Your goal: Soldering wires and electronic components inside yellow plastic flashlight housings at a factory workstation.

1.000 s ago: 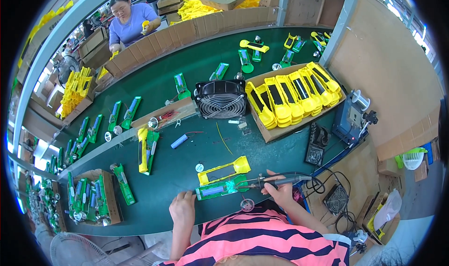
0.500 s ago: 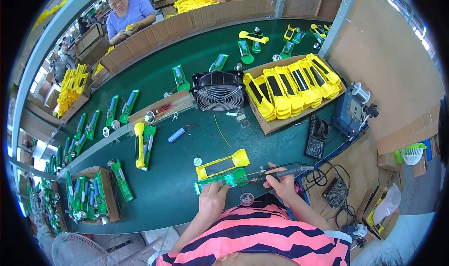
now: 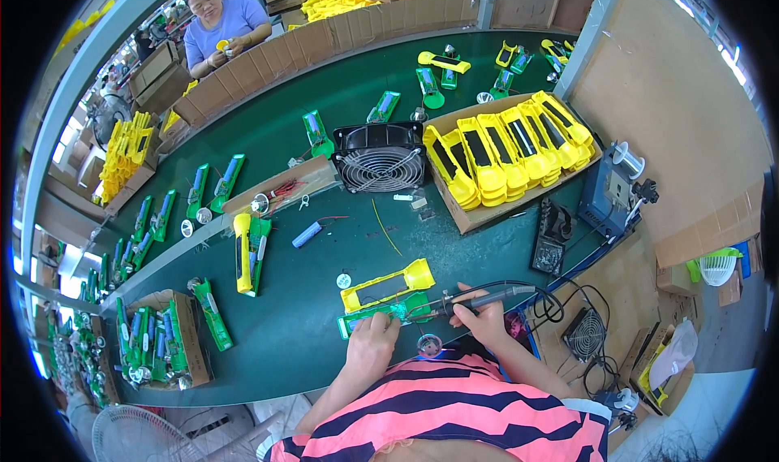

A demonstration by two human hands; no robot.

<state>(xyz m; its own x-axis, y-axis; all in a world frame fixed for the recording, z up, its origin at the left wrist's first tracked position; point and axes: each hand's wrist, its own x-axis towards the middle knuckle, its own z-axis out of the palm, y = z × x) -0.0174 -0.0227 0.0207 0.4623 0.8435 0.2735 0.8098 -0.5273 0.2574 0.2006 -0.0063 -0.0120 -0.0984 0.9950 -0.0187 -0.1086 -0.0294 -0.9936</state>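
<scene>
A yellow plastic shell (image 3: 388, 285) lies on the green table (image 3: 324, 129) just in front of me, with a green circuit-board half (image 3: 381, 313) beside it. My left hand (image 3: 372, 338) rests on the green part with its fingers pinched at the near edge. A dark soldering iron (image 3: 479, 301) is gripped in my right hand (image 3: 484, 324), its tip pointing left at the green part. A small round tin (image 3: 429, 346) sits between my hands.
A black fan (image 3: 379, 157) and a cardboard box of yellow shells (image 3: 503, 149) stand beyond. A yellow-green assembled unit (image 3: 250, 251), a blue battery (image 3: 307, 235), a soldering station (image 3: 607, 192) and a box of green parts (image 3: 162, 340) surround me. Another person (image 3: 217, 19) sits across.
My left hand has moved right from the table's near edge onto the green part. The right hand keeps the soldering iron at the part.
</scene>
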